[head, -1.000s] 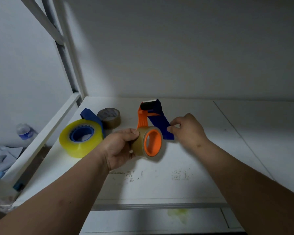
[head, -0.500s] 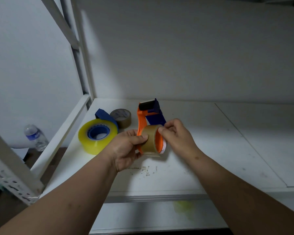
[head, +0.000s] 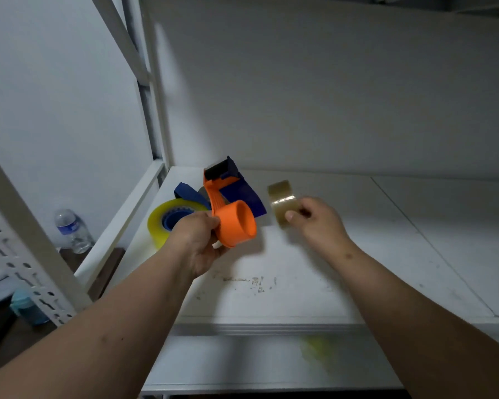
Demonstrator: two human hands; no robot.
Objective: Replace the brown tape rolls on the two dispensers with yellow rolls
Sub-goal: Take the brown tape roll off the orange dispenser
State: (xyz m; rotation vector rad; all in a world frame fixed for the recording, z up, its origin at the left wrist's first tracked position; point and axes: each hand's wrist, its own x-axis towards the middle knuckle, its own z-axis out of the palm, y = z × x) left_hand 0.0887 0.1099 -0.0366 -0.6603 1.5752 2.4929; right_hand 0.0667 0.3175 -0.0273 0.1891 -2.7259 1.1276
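Fingers (head: pixel 293 216) of right hand (head: pixel 317 220) pinching brown roll (head: pixel 281 198); left hand (head: pixel 198 240) around orange dispenser (head: pixel 234 223).

- One head-worn view looks forward and down, close over the white shelf (head: pixel 300 283).
- It faces the back wall (head: pixel 329 96), the shelf's left rear corner near centre.

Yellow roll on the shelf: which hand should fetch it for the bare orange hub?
Probably right. The right hand only pinches the removed brown roll; the left hand grips the dispenser, though nearer the yellow roll.
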